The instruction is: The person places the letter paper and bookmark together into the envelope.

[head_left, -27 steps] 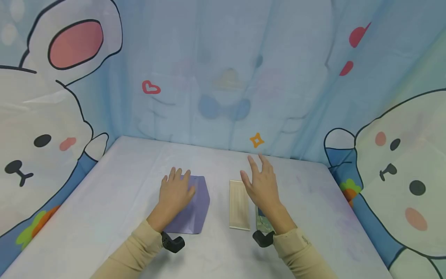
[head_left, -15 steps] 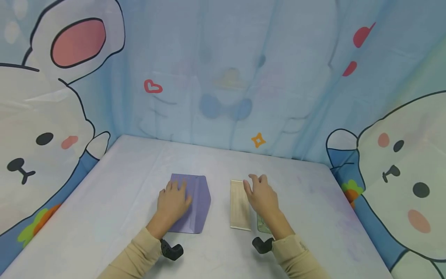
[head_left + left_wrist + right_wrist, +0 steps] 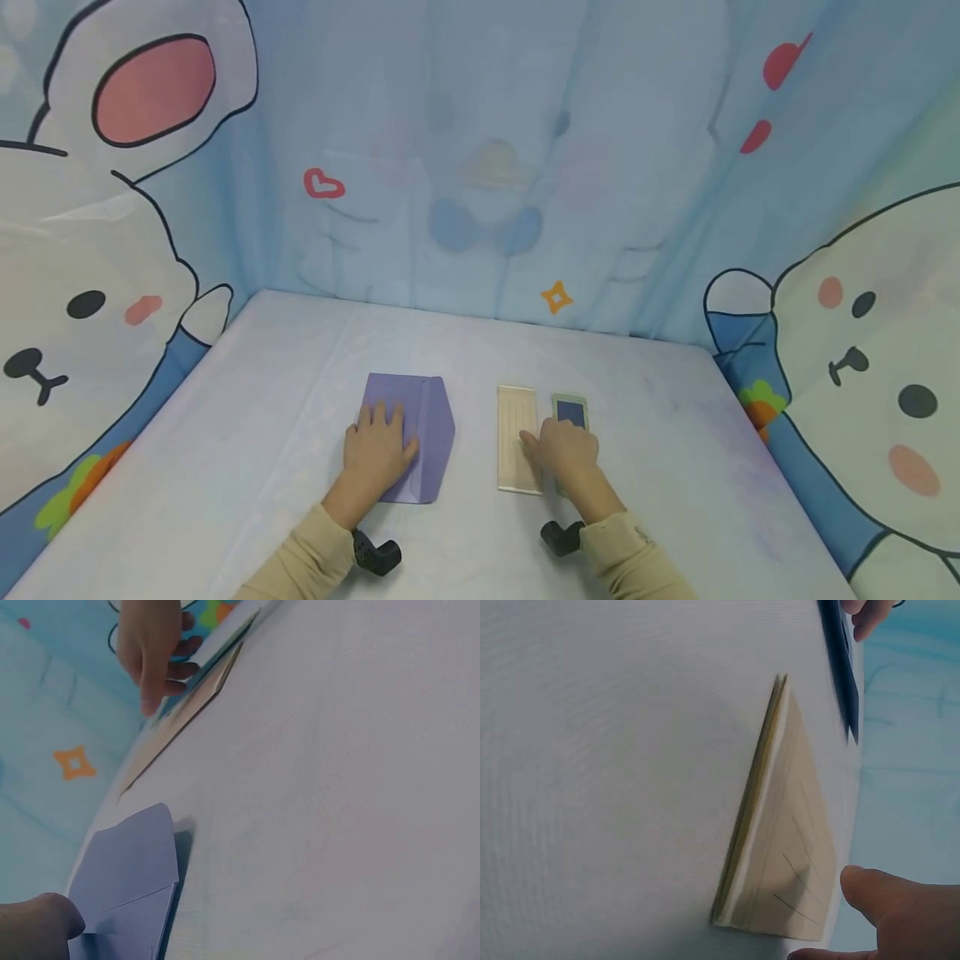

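A purple envelope point(image 3: 431, 417) lies flat on the table, its flap toward the right. My left hand point(image 3: 375, 450) rests on it with fingers extended; its thumb point(image 3: 37, 926) overlaps the envelope's edge in the left wrist view. To the right lies a cream rectangular piece point(image 3: 517, 408) with lengthwise lines, looking layered along its edge point(image 3: 757, 802). Beside that is a narrow pale green piece point(image 3: 572, 410) with a dark blue panel, its lower part hidden by my right hand point(image 3: 567, 450). That hand hovers low with loosely bent fingers and nothing in it; its thumb overlaps the cream piece's edge.
A white cloth point(image 3: 465, 542) covers the table. A blue curtain point(image 3: 480, 100) with cartoon animals hangs along its back and sides. Each wrist carries a black camera mount, such as the left one point(image 3: 377, 554).
My right hand has come down and back toward me, its fingers bending, uncovering the top of the green piece. My left hand has stayed over the envelope, sliding slightly toward me.
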Motion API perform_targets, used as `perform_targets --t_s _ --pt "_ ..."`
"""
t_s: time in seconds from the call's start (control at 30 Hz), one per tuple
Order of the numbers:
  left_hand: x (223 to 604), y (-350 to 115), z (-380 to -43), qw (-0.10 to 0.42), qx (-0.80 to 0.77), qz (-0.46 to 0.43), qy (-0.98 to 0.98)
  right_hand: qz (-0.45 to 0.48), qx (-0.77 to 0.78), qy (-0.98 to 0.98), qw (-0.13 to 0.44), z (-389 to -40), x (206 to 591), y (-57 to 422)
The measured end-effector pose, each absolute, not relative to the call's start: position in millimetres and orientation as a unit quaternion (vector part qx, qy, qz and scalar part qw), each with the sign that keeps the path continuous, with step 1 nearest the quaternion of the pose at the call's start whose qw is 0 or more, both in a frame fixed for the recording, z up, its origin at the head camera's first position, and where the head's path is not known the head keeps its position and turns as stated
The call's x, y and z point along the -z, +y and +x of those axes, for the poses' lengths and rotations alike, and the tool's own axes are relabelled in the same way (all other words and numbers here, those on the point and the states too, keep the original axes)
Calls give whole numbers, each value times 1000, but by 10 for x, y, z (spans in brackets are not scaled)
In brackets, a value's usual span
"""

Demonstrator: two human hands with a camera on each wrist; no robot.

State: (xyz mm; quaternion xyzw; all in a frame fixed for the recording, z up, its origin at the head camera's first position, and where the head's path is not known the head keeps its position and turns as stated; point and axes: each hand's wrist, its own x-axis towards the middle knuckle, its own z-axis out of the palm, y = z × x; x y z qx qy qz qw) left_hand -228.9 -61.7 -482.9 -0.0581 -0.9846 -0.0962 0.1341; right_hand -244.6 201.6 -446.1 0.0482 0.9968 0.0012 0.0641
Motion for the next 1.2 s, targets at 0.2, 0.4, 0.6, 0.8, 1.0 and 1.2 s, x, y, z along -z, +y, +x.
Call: perform_targets --t_s 0.2,0.4,0.6,0.8,1.0,1.2 --pt "4896 -603 -2281 139 84 -57 -985 48 -2 997 68 -2417 4525 2025" --pt "4893 -606 -2299 166 78 -65 -981 47 -14 998 50 -2409 4556 2021" --pt "4904 -626 -2340 158 86 -59 -982 50 27 998 42 -2365 4562 1993" --pt "4893 -650 -2371 141 100 -48 -984 46 36 998 18 -2334 4585 1961" --pt "4891 -646 -2371 137 111 -43 -983 75 60 995 27 -2370 4580 1967" --pt "4891 -642 -2355 134 110 -40 -984 110 90 989 40 -2394 4598 1966"
